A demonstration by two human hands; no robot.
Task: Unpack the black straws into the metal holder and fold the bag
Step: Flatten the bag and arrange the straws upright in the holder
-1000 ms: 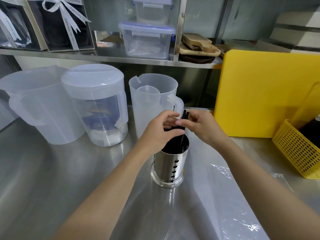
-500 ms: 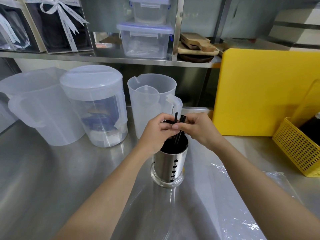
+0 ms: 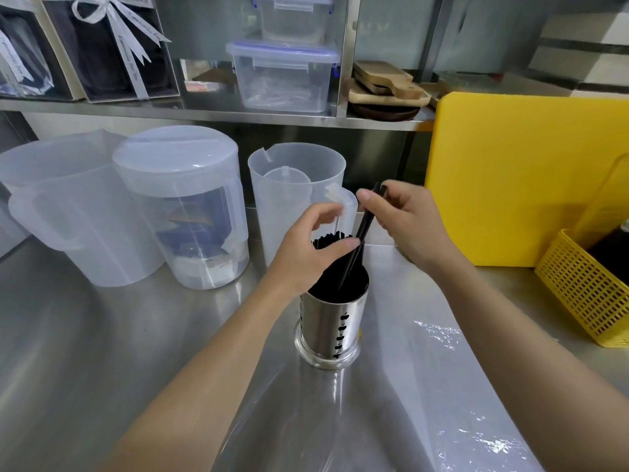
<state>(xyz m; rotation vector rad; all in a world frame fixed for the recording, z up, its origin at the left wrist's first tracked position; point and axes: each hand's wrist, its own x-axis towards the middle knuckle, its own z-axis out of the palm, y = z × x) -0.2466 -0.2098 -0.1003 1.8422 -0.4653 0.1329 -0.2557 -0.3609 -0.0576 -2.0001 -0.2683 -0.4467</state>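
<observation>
1. The left hand [image 3: 303, 257] curls loosely round the black straws [image 3: 332, 238] standing in the metal holder [image 3: 335, 321], with its thumb across them. Its fingers have spread wider than half a second ago.
2. The right hand [image 3: 408, 226] pinches a couple of straws. It has risen up and to the right, so they now slant, lower ends inside the holder.
3. The unpacking looks nearly finished; these strays probably just need seating with the bundle.
4. The bag [image 3: 442, 420] lies flat on the steel counter [image 3: 102, 335], no straws visible in it and not yet folded.
</observation>
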